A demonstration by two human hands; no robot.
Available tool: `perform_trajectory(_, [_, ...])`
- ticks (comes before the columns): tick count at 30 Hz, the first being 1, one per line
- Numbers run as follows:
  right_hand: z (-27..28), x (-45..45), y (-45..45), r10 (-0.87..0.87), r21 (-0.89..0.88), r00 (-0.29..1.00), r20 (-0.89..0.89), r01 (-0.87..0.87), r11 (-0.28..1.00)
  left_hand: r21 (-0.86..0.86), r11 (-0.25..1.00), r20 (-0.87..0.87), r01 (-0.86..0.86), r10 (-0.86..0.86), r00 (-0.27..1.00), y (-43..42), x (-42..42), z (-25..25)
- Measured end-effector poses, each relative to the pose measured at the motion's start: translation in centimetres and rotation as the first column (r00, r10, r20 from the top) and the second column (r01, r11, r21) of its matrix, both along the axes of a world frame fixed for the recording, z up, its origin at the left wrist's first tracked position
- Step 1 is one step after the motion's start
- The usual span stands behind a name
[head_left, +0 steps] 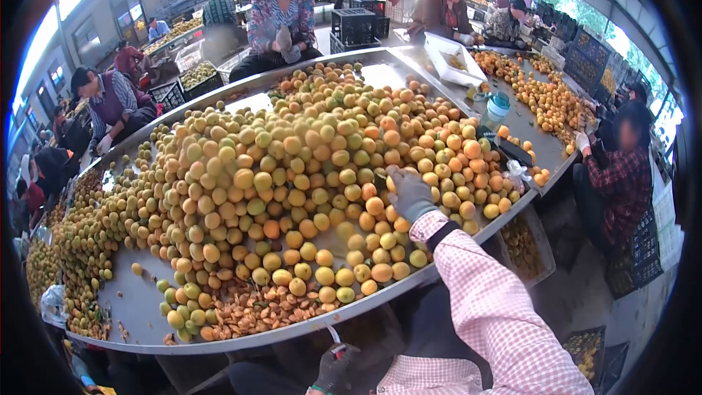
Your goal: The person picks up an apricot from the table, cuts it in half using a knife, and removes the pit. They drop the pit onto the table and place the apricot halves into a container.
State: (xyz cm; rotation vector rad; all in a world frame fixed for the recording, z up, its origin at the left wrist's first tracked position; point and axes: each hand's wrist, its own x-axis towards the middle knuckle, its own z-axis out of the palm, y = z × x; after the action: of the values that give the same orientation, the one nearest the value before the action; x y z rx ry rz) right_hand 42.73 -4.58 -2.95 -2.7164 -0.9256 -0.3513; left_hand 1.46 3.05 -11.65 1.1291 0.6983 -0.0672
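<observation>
Whole apricots left far outnumber brown apricot pieces; left hand clenches knife, right hand's grip indeterminable

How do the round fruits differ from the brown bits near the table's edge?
The round fruits look plump and whole; the brown bits look flat or broken. The fruits range from green to orange; the bits are brownish. The fruits spread wider than the bits. Both lie on the metal table.

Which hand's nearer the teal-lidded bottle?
Right. The right hand is at the fruit pile, on the near side of the bottle. The left hand is farther, off the near edge of the table.
</observation>
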Motion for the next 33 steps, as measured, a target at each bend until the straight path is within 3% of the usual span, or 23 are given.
perform_trajectory(2, [-0.6,0.2,1.9,-0.160,-0.163,0.977,-0.138,0.137,0.977,0.014,1.000,-0.012,0.005,-0.005,1.000,0.0,-0.3,-1.0])
perform_trajectory(3, [-0.6,0.5,2.7,-0.209,-0.181,0.963,-0.171,0.178,0.967,-0.082,0.991,0.003,0.104,-0.104,0.995,0.2,-0.6,-2.9])
perform_trajectory(4, [-0.2,1.0,2.9,-0.227,-0.115,0.945,-0.234,0.205,0.972,-0.178,0.964,0.024,0.199,-0.198,0.980,0.3,-0.5,-3.9])
perform_trajectory(5, [-0.2,1.8,2.5,-0.223,-0.106,0.941,-0.255,0.202,0.974,-0.175,0.967,0.040,0.185,-0.180,0.983,0.0,0.0,-3.7])
perform_trajectory(8, [2.6,0.8,1.7,-0.197,0.000,0.932,-0.306,0.207,0.978,-0.052,0.989,0.141,0.137,-0.128,0.982,0.2,0.8,-2.5])
perform_trajectory(9, [1.4,1.6,0.9,-0.051,0.213,0.856,-0.515,0.185,0.959,-0.060,0.992,0.119,0.111,-0.103,0.988,0.4,1.1,-1.9])
perform_trajectory(10, [0.1,2.1,0.3,0.130,0.401,0.732,-0.669,0.208,0.892,-0.076,0.993,0.092,0.088,-0.081,0.992,0.3,1.2,-1.3])
perform_trajectory(11, [1.5,0.1,0.6,0.465,0.573,0.353,-0.812,0.332,0.749,-0.091,0.993,0.066,0.070,-0.064,0.996,0.2,1.3,-0.8])
perform_trajectory(12, [3.0,-1.9,0.5,0.747,0.616,-0.061,-0.662,0.524,0.588,-0.106,0.993,0.043,0.056,-0.052,0.998,0.1,1.6,-0.3])
perform_trajectory(14, [7.3,-7.3,4.0,0.820,0.642,-0.210,-0.532,0.531,0.552,-0.106,0.993,0.024,0.054,-0.052,0.998,0.3,1.9,0.2])
perform_trajectory(17, [15.8,-15.4,9.7,0.794,0.792,-0.272,-0.543,0.149,0.593,-0.099,0.989,0.068,0.113,-0.107,0.992,-0.3,1.2,-1.1])
perform_trajectory(19, [18.3,-21.8,11.8,0.782,0.833,-0.375,-0.498,0.044,0.552,-0.051,0.983,0.152,0.177,-0.168,0.974,-0.5,0.7,-2.8])
perform_trajectory(20, [18.6,-24.3,11.7,0.742,0.843,-0.415,-0.526,-0.137,0.521,-0.037,0.990,0.150,0.135,-0.128,0.980,-0.3,0.2,-3.1])
perform_trajectory(21, [17.8,-26.4,11.8,0.617,0.788,-0.492,-0.614,-0.340,0.513,-0.040,0.974,0.269,0.225,-0.206,0.941,-0.4,0.0,-2.4])
perform_trajectory(22, [17.1,-28.6,11.2,0.557,0.737,-0.485,-0.674,-0.499,0.457,-0.030,0.954,0.383,0.299,-0.265,0.885,-0.8,-0.5,-1.7])
perform_trajectory(23, [15.1,-30.4,10.8,0.674,0.737,-0.426,-0.604,-0.621,0.268,-0.022,0.974,0.384,0.224,-0.199,0.902,-1.0,-1.1,-1.0])
perform_trajectory(24, [13.8,-31.8,10.2,0.675,0.633,-0.300,-0.674,-0.705,0.320,-0.091,0.980,0.318,0.177,-0.140,0.938,-1.4,-1.6,-0.4])
perform_trajectory(26, [16.8,-33.9,10.1,0.614,0.449,-0.119,-0.780,-0.791,0.417,-0.168,0.984,0.240,0.067,-0.025,0.970,-2.7,-2.9,-1.4])
perform_trajectory(28, [16.6,-36.7,12.0,0.760,0.503,0.017,-0.650,-0.740,0.446,-0.131,0.990,0.335,0.047,0.000,0.942,-1.9,-3.9,-3.3])
perform_trajectory(29, [17.0,-38.7,12.4,0.891,0.551,0.079,-0.447,-0.760,0.344,-0.117,0.993,0.322,0.024,0.015,0.947,-2.0,-5.7,-3.2])
perform_trajectory(30, [17.4,-41.1,11.9,0.895,0.567,0.061,-0.441,-0.755,0.331,-0.102,0.995,0.301,-0.019,0.049,0.952,-2.3,-7.5,-3.3])
perform_trajectory(32, [21.5,-45.1,9.2,0.972,0.727,-0.212,-0.105,-0.683,-0.070,-0.065,0.994,0.302,-0.088,0.104,0.948,0.5,-12.0,0.0])
perform_trajectory(33, [22.3,-46.1,7.5,0.959,0.683,-0.259,-0.117,-0.722,-0.112,-0.049,0.992,0.313,-0.112,0.122,0.942,1.7,-14.3,1.2])
